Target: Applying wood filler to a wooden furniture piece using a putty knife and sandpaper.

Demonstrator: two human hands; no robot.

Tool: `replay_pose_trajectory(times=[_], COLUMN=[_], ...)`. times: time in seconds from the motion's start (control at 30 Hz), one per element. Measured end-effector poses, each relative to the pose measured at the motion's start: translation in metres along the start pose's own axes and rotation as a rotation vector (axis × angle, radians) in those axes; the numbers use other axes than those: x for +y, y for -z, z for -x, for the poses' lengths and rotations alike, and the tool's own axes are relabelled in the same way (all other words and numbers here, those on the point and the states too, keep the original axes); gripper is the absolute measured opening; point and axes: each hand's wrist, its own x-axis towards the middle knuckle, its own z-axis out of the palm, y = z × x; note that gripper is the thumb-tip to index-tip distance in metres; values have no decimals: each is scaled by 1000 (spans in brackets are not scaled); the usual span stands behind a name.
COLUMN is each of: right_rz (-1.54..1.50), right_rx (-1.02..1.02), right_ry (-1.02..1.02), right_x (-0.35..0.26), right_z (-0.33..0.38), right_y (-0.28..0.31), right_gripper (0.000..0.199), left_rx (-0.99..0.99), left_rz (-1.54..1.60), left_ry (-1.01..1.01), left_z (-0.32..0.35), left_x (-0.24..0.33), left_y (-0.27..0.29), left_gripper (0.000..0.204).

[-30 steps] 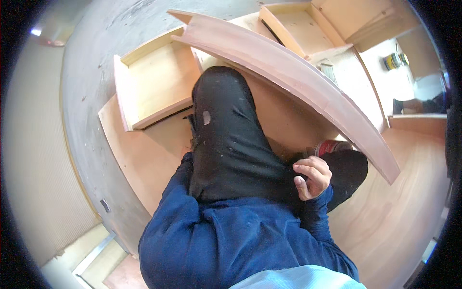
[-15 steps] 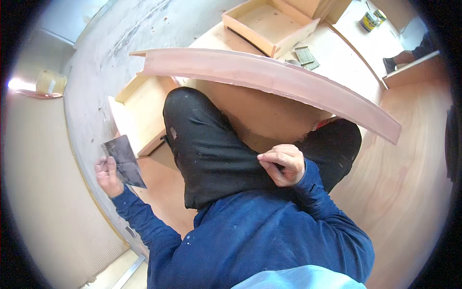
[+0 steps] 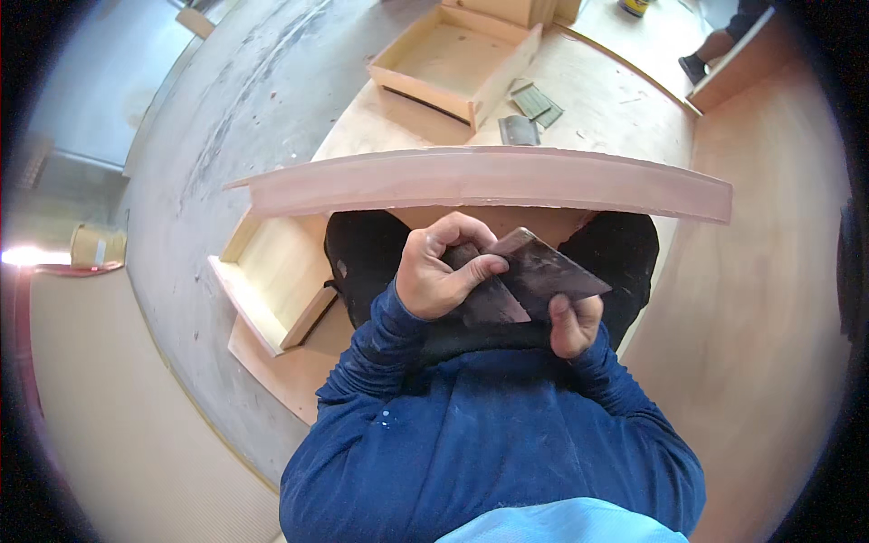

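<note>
A dark, thin sheet that looks like sandpaper (image 3: 554, 271) is between my two hands, above my lap. It shows as two angled flaps; whether it is folded or in two pieces, I cannot tell. My left hand (image 3: 430, 276) pinches its upper left part between thumb and curled fingers. Lower down on the right, my right hand (image 3: 572, 326) grips the edge, the thumb on top and the fingers mostly hidden beneath. Just beyond my hands, a long pinkish board (image 3: 489, 181) with a raised edge stretches across my knees.
Left of my knee is a pale wooden drawer (image 3: 281, 258); another drawer (image 3: 453, 59) stands farther off. Greenish pads (image 3: 536, 104) and a grey curved piece (image 3: 519, 130) lie beyond the board. A tin (image 3: 634, 6) and another person's foot (image 3: 695, 68) are at the far right.
My left hand has come from the far left to the middle with the dark sheet. My right hand, closed over my lap before, now grips the sheet too. The view has shifted.
</note>
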Motion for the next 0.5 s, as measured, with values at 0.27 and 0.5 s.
replay_pose_trajectory(times=[0.27,0.5], right_rz=[-63,-74], right_rx=[317,224], right_ry=[-78,-172], right_x=[-33,-26], right_z=[-14,-46], right_y=[32,25], right_gripper=[24,63], left_rx=[-55,7], left_rz=[-142,92], left_ry=[47,439], left_z=[-11,-14], left_x=[0,-13], left_y=[-6,-13], left_gripper=[21,15])
